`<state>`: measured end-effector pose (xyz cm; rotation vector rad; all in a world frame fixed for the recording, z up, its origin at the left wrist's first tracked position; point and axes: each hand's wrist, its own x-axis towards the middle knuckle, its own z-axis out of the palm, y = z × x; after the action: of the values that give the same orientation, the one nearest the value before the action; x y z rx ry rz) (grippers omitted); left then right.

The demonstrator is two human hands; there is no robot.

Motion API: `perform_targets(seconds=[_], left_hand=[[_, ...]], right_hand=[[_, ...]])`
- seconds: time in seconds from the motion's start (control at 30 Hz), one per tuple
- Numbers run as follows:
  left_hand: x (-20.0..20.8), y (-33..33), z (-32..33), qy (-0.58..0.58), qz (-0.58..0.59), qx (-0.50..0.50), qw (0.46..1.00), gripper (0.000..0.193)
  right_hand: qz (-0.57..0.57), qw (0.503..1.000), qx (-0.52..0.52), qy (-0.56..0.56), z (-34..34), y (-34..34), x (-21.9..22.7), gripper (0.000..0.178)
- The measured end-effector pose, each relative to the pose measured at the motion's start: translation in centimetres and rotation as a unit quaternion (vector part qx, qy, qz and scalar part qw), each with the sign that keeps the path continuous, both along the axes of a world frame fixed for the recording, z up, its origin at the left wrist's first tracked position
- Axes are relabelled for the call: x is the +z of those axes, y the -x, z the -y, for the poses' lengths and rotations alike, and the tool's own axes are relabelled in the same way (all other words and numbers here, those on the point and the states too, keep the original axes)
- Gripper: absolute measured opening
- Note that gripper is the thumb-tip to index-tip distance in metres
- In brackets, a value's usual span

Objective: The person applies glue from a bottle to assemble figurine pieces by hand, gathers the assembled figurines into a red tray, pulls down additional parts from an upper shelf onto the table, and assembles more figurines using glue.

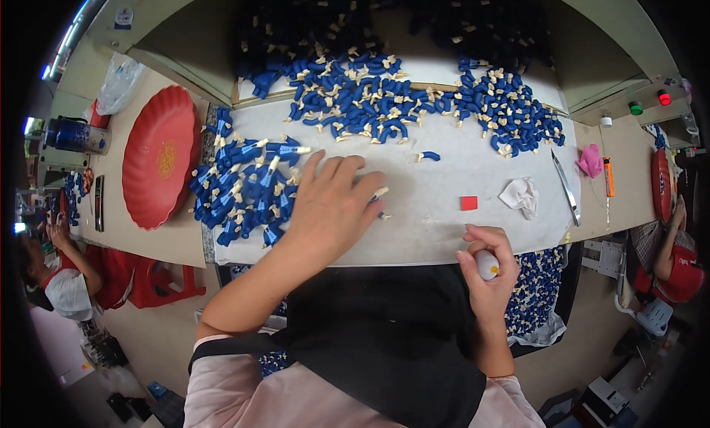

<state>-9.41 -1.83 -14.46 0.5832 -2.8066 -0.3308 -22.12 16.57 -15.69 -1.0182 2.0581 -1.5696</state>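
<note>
My left hand (pixel 329 202) is over the left part of the white work surface, beside a heap of blue pieces (pixel 248 180) with cream tips. Its thumb and forefinger close on a small blue curved piece (pixel 378 196) with a cream end; the rest is partly hidden. The other fingers stretch toward the heap. Close to the front edge, my right hand (pixel 484 269) is wrapped round a whitish, rounded-ended object (pixel 487 265) with a yellow spot; its kind is unclear. One loose blue curved piece (pixel 429 156) lies farther back. A red square (pixel 469 202) is just beyond the right hand.
Large heaps of blue curved pieces (pixel 362 95) fill the back under a shelf. To the right lie a crumpled white cloth (pixel 520 196), metal tweezers (pixel 566 188), a pink cloth (pixel 591 160) and an orange tube (pixel 609 177). A red scalloped tray (pixel 161 158) stands left. Other people sit on both sides.
</note>
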Motion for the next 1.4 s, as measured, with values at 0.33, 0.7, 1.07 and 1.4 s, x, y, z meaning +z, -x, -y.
perform_targets(seconds=[0.33,0.7,1.07,1.4], left_hand=[[-0.9,18.4,12.9,0.106,-0.08,0.083,0.988,0.026],[3.6,9.7,5.7,-0.569,-0.231,0.012,0.79,0.036],[-2.3,0.7,-5.9,-0.875,-0.242,0.012,0.419,0.03],[-1.1,1.2,-6.2,-0.92,-0.224,0.008,0.321,0.047]], right_hand=[[0.017,1.0,-0.001,0.014,-0.4,0.2,0.4,0.041],[0.075,0.99,0.023,0.118,-2.1,0.9,1.3,0.037],[0.183,0.938,-0.078,0.284,-1.4,-0.9,2.7,0.036],[0.24,0.917,-0.133,0.288,-1.7,-1.3,1.9,0.039]])
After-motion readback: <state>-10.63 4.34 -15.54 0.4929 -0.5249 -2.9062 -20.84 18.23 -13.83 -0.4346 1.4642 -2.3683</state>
